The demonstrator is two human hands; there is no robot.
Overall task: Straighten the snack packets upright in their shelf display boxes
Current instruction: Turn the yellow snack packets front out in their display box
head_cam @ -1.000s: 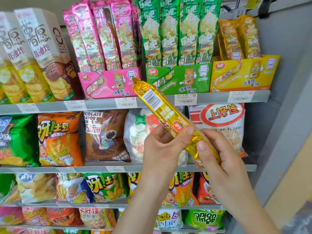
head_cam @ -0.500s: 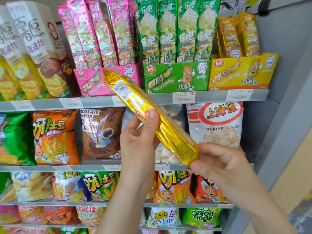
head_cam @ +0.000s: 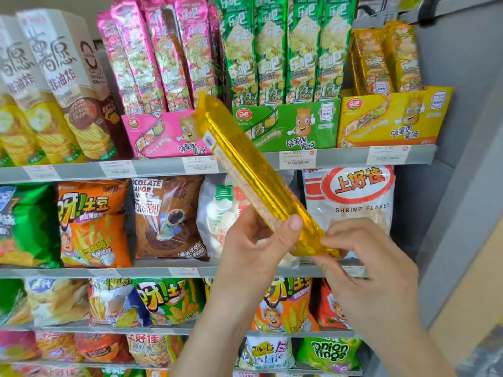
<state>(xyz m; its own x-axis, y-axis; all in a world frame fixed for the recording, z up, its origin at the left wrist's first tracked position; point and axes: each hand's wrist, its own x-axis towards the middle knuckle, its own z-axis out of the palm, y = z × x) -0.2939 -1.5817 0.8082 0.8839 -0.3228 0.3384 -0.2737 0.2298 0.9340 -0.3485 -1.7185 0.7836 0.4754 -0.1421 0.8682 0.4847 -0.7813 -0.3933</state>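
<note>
A long yellow foil snack packet [head_cam: 245,170] slants in front of the shelves, its top end up left over the pink display box [head_cam: 158,134]. My left hand [head_cam: 253,248] grips its lower part, thumb across the front. My right hand [head_cam: 373,273] pinches the packet's bottom end. On the top shelf stand the pink box with pink packets [head_cam: 152,55], a green display box [head_cam: 288,126] with upright green packets [head_cam: 285,47], and a yellow display box [head_cam: 394,118] holding a few shorter-looking yellow packets [head_cam: 386,58].
Tall chip cartons [head_cam: 54,85] stand at the top left. Bagged snacks fill the lower shelves, among them a white shrimp flakes bag [head_cam: 351,197] and a brown chocolate bag [head_cam: 168,216]. A grey upright panel [head_cam: 462,131] closes the shelf on the right.
The yellow packet has been turned in my hands, its barcode side no longer facing me. My right hand has shifted to pinch the bottom end.
</note>
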